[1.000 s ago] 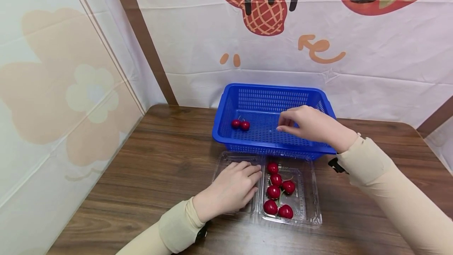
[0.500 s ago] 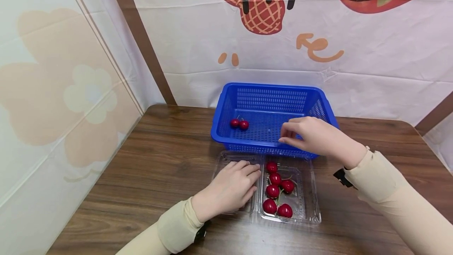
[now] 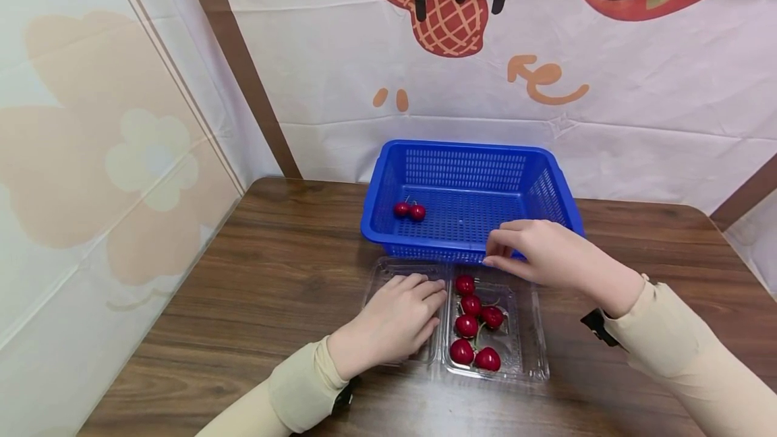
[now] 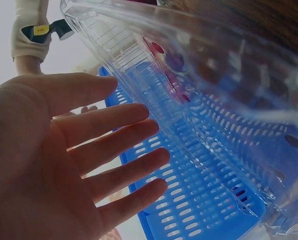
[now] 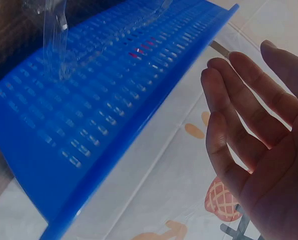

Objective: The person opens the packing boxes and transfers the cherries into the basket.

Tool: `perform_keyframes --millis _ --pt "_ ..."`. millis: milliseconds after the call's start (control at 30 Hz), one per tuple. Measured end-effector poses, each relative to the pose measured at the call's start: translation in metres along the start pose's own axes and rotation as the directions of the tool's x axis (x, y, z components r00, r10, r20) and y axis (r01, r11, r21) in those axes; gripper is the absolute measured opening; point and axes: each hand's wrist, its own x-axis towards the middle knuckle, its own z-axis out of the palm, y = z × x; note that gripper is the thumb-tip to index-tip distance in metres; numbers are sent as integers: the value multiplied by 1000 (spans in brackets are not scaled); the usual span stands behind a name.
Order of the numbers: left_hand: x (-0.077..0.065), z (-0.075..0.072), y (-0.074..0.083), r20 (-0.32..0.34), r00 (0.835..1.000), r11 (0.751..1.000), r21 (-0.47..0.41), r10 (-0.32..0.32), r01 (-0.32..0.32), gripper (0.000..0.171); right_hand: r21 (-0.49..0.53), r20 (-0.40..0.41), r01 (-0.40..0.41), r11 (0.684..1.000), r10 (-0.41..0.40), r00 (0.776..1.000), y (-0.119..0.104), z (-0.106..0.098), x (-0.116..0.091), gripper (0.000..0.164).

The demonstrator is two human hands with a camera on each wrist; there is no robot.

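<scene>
My left hand (image 3: pixel 391 322) lies over the left half of a clear plastic clamshell box (image 3: pixel 533 339), its fingers extended in the left wrist view. Several red cherries (image 3: pixel 487 359) with green stems lie in the box's right half. Two more cherries (image 3: pixel 417 212) sit at the left inside a blue plastic basket (image 3: pixel 467 147) behind the box. Above the basket's near right rim hovers my right hand (image 3: pixel 543 255), fingers loosely bent. The right wrist view shows nothing between those fingers (image 5: pixel 219 95).
All this stands on a brown wood-grain table (image 3: pixel 273 275). A printed white cloth (image 3: pixel 328 86) hangs right behind the basket, and another cloth (image 3: pixel 67 221) runs along the table's left side.
My right hand has drawn back from over the basket's inside toward its near rim. The left hand stays on the clamshell box, and the cherries have not moved.
</scene>
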Motion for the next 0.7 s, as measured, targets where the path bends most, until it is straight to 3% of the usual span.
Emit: perform_keyframes --millis 400,700 --pt "0 1 0 -1 1000 1000 -7 2 -3 36 27 40 -17 999 16 999 -10 12 -14 7" --pt "0 1 0 -5 1000 1000 -6 1 -1 36 72 25 84 994 -86 996 -15 23 -21 6"
